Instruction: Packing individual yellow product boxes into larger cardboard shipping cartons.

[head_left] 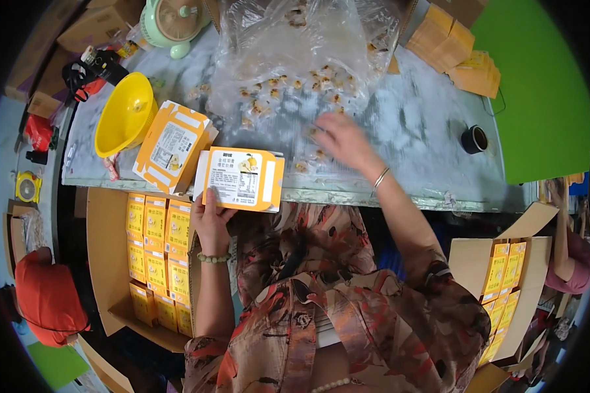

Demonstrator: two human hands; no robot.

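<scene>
Carton [241, 190] and right hand [344, 141] are well apart: the orange-edged, white-labelled carton lies left of that hand and nearer the body, over the front edge of the tabletop [406, 160], its long axis running roughly sideways, an end flap on the right. The left hand [211, 226] grasps its lower left corner, thumb over the printed face, forearm rising almost straight. A second carton [170, 147] sits just left of it. Small wrapped pieces [301, 166] lie loose on the tabletop, a few between carton and right hand, more farther off around a clear plastic bag [269, 39]. Nearest to them is the right hand, its arm slanting up and leftward, fingers bent and pointing left; whether they pinch a piece, I cannot tell.
</scene>
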